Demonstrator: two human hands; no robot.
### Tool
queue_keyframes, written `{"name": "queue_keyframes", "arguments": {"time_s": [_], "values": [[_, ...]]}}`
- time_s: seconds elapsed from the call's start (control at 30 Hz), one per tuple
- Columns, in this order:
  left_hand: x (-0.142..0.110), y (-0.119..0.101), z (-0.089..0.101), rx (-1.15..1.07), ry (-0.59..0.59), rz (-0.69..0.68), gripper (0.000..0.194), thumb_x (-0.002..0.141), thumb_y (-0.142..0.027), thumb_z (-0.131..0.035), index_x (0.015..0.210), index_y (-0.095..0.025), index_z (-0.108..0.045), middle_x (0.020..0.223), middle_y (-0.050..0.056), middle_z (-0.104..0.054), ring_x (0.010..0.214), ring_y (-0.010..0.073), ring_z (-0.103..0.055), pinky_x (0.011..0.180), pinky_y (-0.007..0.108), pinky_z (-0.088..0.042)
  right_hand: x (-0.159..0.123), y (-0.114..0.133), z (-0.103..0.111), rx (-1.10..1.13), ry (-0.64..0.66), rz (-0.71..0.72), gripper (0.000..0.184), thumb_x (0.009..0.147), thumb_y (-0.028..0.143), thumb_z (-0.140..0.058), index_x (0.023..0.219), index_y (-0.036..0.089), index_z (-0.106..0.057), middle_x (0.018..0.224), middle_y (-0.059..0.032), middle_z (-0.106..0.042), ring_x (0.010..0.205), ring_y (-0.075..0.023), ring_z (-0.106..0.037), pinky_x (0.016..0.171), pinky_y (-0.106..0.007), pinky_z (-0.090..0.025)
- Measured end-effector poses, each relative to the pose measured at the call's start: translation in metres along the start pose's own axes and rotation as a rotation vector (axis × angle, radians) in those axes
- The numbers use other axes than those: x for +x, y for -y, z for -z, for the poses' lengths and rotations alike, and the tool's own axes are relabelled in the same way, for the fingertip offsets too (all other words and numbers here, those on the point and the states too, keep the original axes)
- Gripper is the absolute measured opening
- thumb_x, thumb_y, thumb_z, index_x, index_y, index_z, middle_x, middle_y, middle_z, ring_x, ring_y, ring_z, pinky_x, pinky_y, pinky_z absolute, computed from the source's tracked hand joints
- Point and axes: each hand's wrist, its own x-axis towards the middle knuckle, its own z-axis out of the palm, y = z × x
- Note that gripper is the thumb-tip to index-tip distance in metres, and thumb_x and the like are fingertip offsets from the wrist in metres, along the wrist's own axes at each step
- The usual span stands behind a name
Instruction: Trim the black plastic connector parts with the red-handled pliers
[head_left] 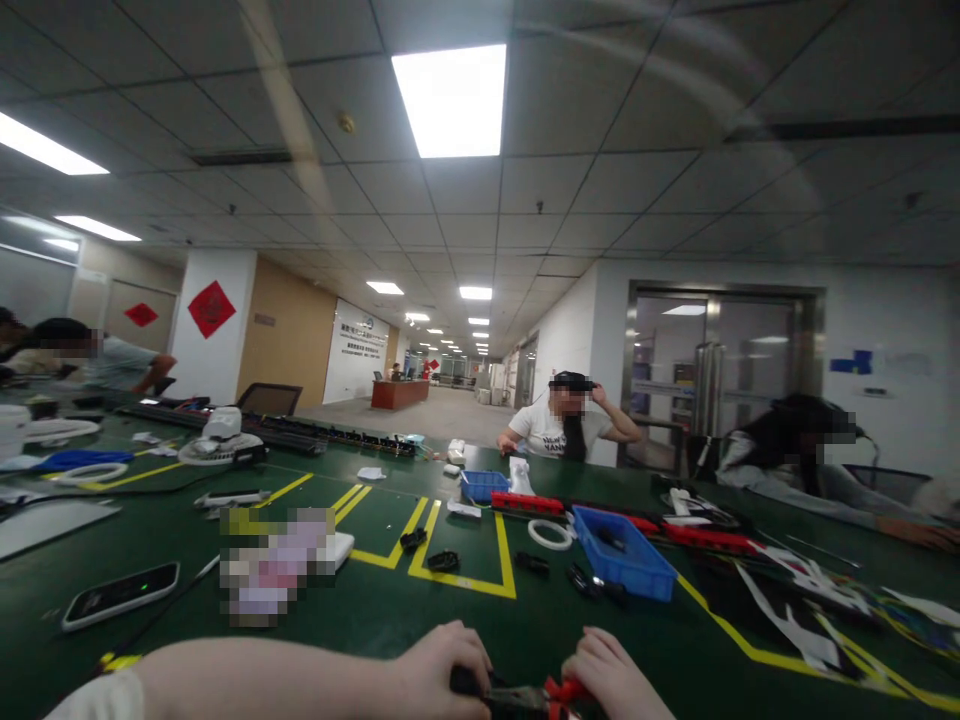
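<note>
The head view shows the left hand [448,672] and right hand [613,677] close together at the near edge of the green table [375,615]. The left grip is closed around a black part [466,683]; the right grip clasps a red-handled tool [568,690], its dark head right by that part, contact unclear. Farther from the near edge lie black pieces [444,561] and a long blue tray [654,580]. A phone [121,597] lies toward the left edge, and a person in a white shirt [555,430] sits at the far edge.

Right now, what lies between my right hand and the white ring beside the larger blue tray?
In the head view, black parts lie between the white ring and your right hand.
</note>
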Motion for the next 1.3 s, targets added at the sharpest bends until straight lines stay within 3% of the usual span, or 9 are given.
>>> {"name": "queue_keyframes", "arguments": {"time_s": [0.33,0.47,0.6,0.7,0.83,1.07,1.3], "values": [[-0.009,-0.005,0.004,-0.042,-0.015,0.022,0.025,0.071,-0.038,-0.087,0.085,-0.019,-0.077,0.108,0.005,-0.072,0.101,0.0224,-0.066,0.094,0.035,-0.046,-0.002,0.018,0.005,-0.078,0.002,0.01,0.024,0.074,0.031,-0.065,0.096,0.021,-0.067,0.095,-0.0068,-0.07,0.093,-0.0254,-0.064,0.109,-0.055,-0.037],[-0.012,-0.011,0.008,-0.057,-0.024,0.012,0.023,0.074,-0.037,-0.085,0.084,-0.019,-0.076,0.107,0.005,-0.072,0.1,0.0219,-0.066,0.094,0.036,-0.046,-0.002,0.02,0.006,-0.106,0.02,0.006,0.03,0.076,0.032,-0.065,0.104,0.021,-0.068,0.099,-0.0078,-0.071,0.093,-0.0257,-0.065,0.092,-0.045,-0.05],[-0.013,-0.015,0.012,-0.074,-0.019,-0.007,0.02,0.073,-0.031,-0.086,0.084,-0.018,-0.075,0.107,0.005,-0.072,0.1,0.0214,-0.066,0.095,0.035,-0.046,-0.001,0.017,0.003,-0.147,0.02,0.03,0.035,0.078,0.031,-0.064,0.11,0.018,-0.067,0.102,-0.0108,-0.072,0.093,-0.0265,-0.065,0.087,-0.044,-0.052],[-0.014,-0.015,0.014,-0.082,-0.014,-0.02,0.02,0.074,-0.029,-0.086,0.085,-0.017,-0.075,0.107,0.006,-0.072,0.1,0.0215,-0.066,0.095,0.035,-0.046,0.001,0.015,0.002,-0.17,0.021,0.07,0.034,0.08,0.032,-0.063,0.111,0.017,-0.067,0.103,-0.0114,-0.073,0.095,-0.0261,-0.067,0.094,-0.047,-0.05],[-0.015,-0.013,0.016,-0.095,-0.006,-0.043,0.019,0.076,-0.03,-0.084,0.086,-0.017,-0.075,0.107,0.006,-0.073,0.099,0.021,-0.066,0.094,0.035,-0.046,0.002,0.01,-0.002,-0.189,0.008,0.125,0.032,0.083,0.033,-0.062,0.111,0.018,-0.066,0.105,-0.01,-0.073,0.097,-0.0251,-0.068,0.11,-0.056,-0.038],[-0.016,-0.01,0.018,-0.084,-0.022,-0.057,0.019,0.075,-0.03,-0.086,0.083,-0.017,-0.075,0.105,0.007,-0.073,0.101,0.0227,-0.066,0.096,0.034,-0.045,0.004,-0.001,-0.015,-0.222,-0.081,0.183,0.029,0.081,0.035,-0.067,0.106,0.019,-0.067,0.101,-0.009,-0.073,0.106,-0.0282,-0.065,0.115,-0.056,-0.033],[-0.016,-0.011,0.019,-0.076,-0.038,-0.047,0.017,0.076,-0.03,-0.085,0.084,-0.017,-0.076,0.105,0.007,-0.074,0.1,0.0226,-0.067,0.096,0.035,-0.045,0.006,-0.008,-0.021,-0.273,-0.105,0.252,0.033,0.085,0.038,-0.064,0.111,0.018,-0.068,0.133,-0.013,-0.065,0.131,-0.0329,-0.054,0.117,-0.055,-0.032]]}}
